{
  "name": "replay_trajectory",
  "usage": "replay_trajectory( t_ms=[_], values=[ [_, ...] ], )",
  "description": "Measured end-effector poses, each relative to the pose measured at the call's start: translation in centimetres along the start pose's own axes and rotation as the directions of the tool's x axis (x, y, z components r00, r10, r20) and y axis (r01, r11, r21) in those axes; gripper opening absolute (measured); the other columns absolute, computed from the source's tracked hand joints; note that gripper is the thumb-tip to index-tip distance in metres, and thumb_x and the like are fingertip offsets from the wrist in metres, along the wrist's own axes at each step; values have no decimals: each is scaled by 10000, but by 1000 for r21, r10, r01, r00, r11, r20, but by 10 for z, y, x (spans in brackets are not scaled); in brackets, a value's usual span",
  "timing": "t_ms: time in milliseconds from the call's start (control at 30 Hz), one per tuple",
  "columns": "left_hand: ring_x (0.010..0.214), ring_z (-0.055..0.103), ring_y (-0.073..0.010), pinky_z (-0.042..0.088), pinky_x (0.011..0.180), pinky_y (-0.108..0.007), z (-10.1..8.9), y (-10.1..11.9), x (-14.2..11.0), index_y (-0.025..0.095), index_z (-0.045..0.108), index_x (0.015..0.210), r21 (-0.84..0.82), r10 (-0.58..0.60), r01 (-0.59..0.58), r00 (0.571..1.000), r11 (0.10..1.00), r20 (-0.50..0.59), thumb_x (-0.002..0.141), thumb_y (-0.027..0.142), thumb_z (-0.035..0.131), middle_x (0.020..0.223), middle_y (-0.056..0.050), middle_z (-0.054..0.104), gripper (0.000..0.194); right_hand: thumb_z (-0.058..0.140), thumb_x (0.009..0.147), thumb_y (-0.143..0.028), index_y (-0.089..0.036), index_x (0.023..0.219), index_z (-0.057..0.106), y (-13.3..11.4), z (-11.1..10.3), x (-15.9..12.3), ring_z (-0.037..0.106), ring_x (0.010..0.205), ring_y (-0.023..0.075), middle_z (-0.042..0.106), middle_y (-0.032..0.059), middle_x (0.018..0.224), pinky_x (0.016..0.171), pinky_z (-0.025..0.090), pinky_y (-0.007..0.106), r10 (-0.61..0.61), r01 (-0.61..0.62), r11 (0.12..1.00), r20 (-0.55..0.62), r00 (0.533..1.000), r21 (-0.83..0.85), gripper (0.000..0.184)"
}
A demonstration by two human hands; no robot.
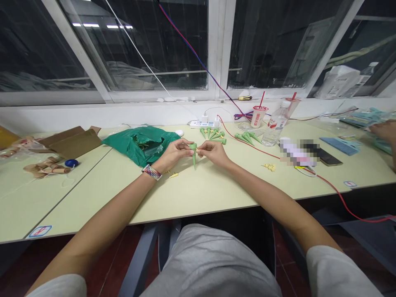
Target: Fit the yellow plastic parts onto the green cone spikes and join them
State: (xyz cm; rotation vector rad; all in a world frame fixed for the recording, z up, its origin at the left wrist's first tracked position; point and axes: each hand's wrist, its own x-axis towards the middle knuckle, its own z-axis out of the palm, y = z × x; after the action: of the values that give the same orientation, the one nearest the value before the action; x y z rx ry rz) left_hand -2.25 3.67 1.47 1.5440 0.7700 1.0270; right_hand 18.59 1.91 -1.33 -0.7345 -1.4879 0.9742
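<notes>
A green plastic spike (194, 158) points downward just above the table, its wide cap at the top. My left hand (175, 154) is closed around its upper part from the left. On the other side, my right hand (215, 152) is pinched beside the cap; a small yellow piece (197, 151) shows at its fingertips, partly hidden. More loose yellow pieces (173, 175) lie under my left hand. Several green spikes (212, 133) lie behind my hands, some with yellow bits on them, and another group of green spikes (247, 138) rests to the right.
A torn green bag (123, 142) is at the left, past it a cardboard box (72, 142) and wooden toys (46, 168). To the right are yellow pieces (269, 167), a water bottle (274, 128), a cup (258, 117), a red cable (262, 152) and another person's hand (383, 131).
</notes>
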Motion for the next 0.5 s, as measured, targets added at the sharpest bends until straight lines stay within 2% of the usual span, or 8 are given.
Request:
replay_trajectory(
  t_ms=[167,300,500],
  values=[
    [740,691,-179,585,790,-341,0,6,-2,173,755,1004,102,28,-29,999,994,19,602,324,982,771,-16,716,486,951,604,-482,-178,732,717,-3,2,-1,677,625,164,721,27,672,665,602,331,55,-56,997,13,998,50,405],
    [771,706,-189,588,794,-341,0,4,-2,177,739,1034,82,1,-4,999,997,32,629,330,975,796,-23,725,494,956,599,-466,-178,741,702,1,2,-2,680,630,158,725,26,687,670,598,323,57,-57,996,6,998,74,409],
    [788,712,-187,588,807,-336,0,-2,-1,180,748,1081,-4,-76,76,996,997,38,662,317,962,799,-18,719,490,908,650,-451,-184,762,711,7,3,-3,685,656,164,722,22,691,685,587,320,33,-32,999,-26,999,24,350]
  ],
)
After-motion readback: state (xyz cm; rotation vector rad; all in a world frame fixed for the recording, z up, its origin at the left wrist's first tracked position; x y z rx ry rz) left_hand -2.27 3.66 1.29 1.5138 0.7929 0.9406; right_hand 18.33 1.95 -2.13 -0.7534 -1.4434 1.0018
